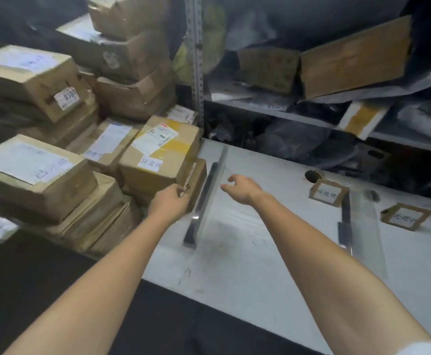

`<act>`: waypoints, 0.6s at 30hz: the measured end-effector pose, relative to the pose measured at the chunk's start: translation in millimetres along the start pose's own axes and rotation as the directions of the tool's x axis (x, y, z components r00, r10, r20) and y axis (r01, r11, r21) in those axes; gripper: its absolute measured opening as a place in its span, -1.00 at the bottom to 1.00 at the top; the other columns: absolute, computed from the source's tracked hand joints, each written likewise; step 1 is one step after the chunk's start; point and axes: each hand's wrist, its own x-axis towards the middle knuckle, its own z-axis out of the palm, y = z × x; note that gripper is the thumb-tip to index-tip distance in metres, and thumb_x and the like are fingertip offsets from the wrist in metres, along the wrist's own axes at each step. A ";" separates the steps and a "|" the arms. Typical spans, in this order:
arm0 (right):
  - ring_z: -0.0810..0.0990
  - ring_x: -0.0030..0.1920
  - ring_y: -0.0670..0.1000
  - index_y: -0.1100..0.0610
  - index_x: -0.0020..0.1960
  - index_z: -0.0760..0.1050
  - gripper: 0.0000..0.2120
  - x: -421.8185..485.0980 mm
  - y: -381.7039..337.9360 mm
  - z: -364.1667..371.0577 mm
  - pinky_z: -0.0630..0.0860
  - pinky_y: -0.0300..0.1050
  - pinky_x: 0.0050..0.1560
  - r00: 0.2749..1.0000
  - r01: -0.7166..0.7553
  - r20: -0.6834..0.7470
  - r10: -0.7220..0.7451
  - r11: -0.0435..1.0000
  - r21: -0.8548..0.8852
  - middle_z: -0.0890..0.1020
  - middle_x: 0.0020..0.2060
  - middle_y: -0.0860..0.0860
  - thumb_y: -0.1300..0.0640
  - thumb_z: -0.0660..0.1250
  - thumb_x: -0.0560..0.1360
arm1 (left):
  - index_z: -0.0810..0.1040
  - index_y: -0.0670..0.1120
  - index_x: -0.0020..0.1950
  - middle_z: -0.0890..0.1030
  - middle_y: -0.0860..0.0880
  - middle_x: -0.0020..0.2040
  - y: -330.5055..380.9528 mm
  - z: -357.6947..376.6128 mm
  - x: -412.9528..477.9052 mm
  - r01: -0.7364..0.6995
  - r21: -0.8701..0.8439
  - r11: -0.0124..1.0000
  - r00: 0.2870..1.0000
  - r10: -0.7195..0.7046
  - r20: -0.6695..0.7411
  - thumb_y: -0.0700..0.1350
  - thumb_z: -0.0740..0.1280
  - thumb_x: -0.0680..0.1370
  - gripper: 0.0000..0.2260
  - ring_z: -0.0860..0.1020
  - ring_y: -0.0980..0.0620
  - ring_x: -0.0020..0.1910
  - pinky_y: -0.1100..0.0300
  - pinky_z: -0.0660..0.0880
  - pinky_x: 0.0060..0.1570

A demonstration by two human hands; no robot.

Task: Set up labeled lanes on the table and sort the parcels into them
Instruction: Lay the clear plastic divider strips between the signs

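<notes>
The picture is dim and a little blurred all over. The white desk (235, 267) under the right hand (242, 188) is lit best. The boxes (37, 172) left of the left hand (169, 201) are seen smeared. The shelf (286, 114) beyond both hands is covered in dark shadow. Lines are bent near the edges.

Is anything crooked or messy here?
Yes. On the shelf, a flat brown box sits tilted, and a white-and-yellow parcel pokes out over its edge, tipping downward.
</notes>
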 end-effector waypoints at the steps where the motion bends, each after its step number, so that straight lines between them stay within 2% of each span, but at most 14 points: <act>1: 0.40 0.43 0.16 0.14 0.55 0.27 -0.42 8.0 -8.4 10.8 0.38 0.06 0.37 1.000 -0.012 0.010 0.012 1.000 -0.002 0.39 0.49 0.10 -0.15 0.19 0.64 | 0.54 0.03 0.29 0.62 -0.04 0.21 -6.4 1.9 5.0 0.004 -0.010 1.000 1.000 -0.004 0.018 0.08 0.24 0.58 -0.68 0.57 -0.11 0.16 0.05 0.52 0.13; 5: 0.39 0.44 0.19 0.15 0.55 0.24 -0.39 34.4 -20.3 43.0 0.37 0.08 0.36 0.995 -0.095 -0.021 0.097 0.994 0.052 0.37 0.50 0.12 -0.18 0.18 0.63 | 0.56 0.03 0.28 0.62 -0.04 0.21 -14.9 22.3 19.3 0.008 -0.046 0.999 0.992 -0.002 0.129 0.06 0.25 0.56 -0.68 0.57 -0.11 0.15 0.01 0.54 0.17; 9: 0.38 0.45 0.20 0.16 0.56 0.21 -0.38 50.2 -20.0 56.5 0.37 0.08 0.35 0.985 -0.154 -0.065 0.162 0.982 0.105 0.36 0.51 0.14 -0.19 0.14 0.65 | 0.52 -0.01 0.36 0.59 -0.05 0.28 -7.5 47.6 28.9 -0.030 -0.092 0.995 0.973 0.050 0.227 0.08 0.27 0.58 -0.62 0.55 -0.11 0.21 0.01 0.50 0.23; 14: 0.36 0.47 0.19 0.18 0.56 0.20 -0.39 59.4 -15.3 58.6 0.35 0.04 0.36 0.985 -0.163 -0.041 0.169 0.980 0.117 0.35 0.51 0.14 -0.17 0.12 0.66 | 0.49 -0.05 0.42 0.56 -0.09 0.32 2.4 65.7 39.8 -0.076 -0.048 0.996 0.967 0.085 0.240 0.02 0.24 0.61 -0.61 0.54 -0.15 0.25 0.03 0.49 0.21; 18: 0.33 0.49 0.17 0.18 0.57 0.20 -0.39 60.8 -15.8 62.0 0.32 0.05 0.40 0.986 -0.162 -0.014 0.167 0.972 0.168 0.32 0.53 0.12 -0.18 0.09 0.67 | 0.59 -0.07 0.22 0.64 -0.12 0.14 4.8 68.3 38.5 -0.128 0.066 0.990 0.982 0.117 0.151 -0.08 0.21 0.62 -0.75 0.58 -0.18 0.10 0.02 0.56 0.08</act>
